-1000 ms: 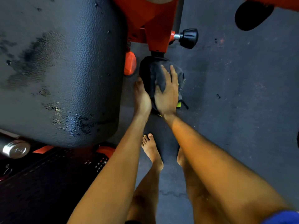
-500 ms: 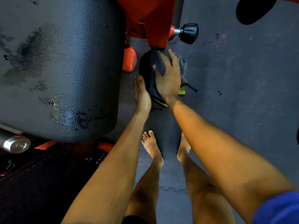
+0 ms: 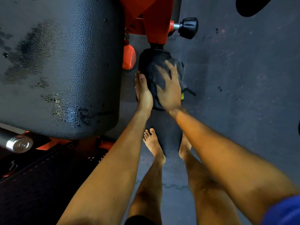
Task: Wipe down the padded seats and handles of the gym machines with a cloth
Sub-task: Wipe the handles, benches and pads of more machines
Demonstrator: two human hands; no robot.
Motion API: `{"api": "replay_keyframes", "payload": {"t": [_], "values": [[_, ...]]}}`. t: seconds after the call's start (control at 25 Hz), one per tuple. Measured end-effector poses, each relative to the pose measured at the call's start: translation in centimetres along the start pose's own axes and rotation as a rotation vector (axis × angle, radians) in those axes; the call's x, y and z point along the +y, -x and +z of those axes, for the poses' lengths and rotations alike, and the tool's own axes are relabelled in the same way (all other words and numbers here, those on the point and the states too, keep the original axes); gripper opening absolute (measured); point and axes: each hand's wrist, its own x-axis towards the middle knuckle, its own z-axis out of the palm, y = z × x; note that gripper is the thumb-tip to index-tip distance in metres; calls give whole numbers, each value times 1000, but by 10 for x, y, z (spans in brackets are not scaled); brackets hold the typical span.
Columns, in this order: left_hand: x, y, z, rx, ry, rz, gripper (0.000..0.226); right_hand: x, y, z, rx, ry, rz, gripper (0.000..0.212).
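Observation:
A black padded roller (image 3: 150, 62) hangs below the orange machine frame (image 3: 154, 21) at centre. My right hand (image 3: 169, 88) lies flat on a dark grey cloth (image 3: 156, 73) draped over the roller, fingers spread and pressing it; the hand is blurred. The cloth's yellow-green edge (image 3: 182, 96) shows at the right. My left hand (image 3: 143, 91) rests with straight fingers against the roller's left side. A large black padded seat (image 3: 56, 62) with wet patches fills the left.
A black adjustment knob (image 3: 188, 27) sticks out to the right of the frame. A chrome bar end (image 3: 19, 144) and a black perforated plate (image 3: 48, 176) lie at lower left. My bare feet (image 3: 152, 143) stand on grey rubber floor (image 3: 243, 95). Another black pad (image 3: 250, 5) is at top right.
My right hand has slid the cloth back down the roller toward me after reaching up near the frame. My left hand stays against the roller's left side.

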Motion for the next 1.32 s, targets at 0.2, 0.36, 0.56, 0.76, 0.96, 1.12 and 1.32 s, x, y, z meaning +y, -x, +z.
{"api": "replay_keyframes", "payload": {"t": [0.2, 0.36, 0.56, 0.76, 0.96, 1.12, 1.32], "values": [[16, 17, -2, -15, -133, 133, 105, -16, -41, 1, -140, 10, 258, 59], [13, 36, -1, -59, -188, 76, 72, -6, 17, -8, -222, 26, 209, 71], [-16, 25, -29, -153, -141, -156, 111, -17, 69, -33, -373, 35, 291, 69], [47, 132, -38, -125, -179, -88, 64, -59, 99, -87, -316, 16, 418, 59], [81, 218, -43, -106, -260, -31, 56, -102, 112, -146, -316, -63, 450, 56], [122, 270, -45, -84, -324, 25, 50, -144, 110, -186, -333, -81, 434, 54], [160, 315, -48, -48, -346, 119, 50, -187, 118, -222, -384, -104, 356, 57]]}}
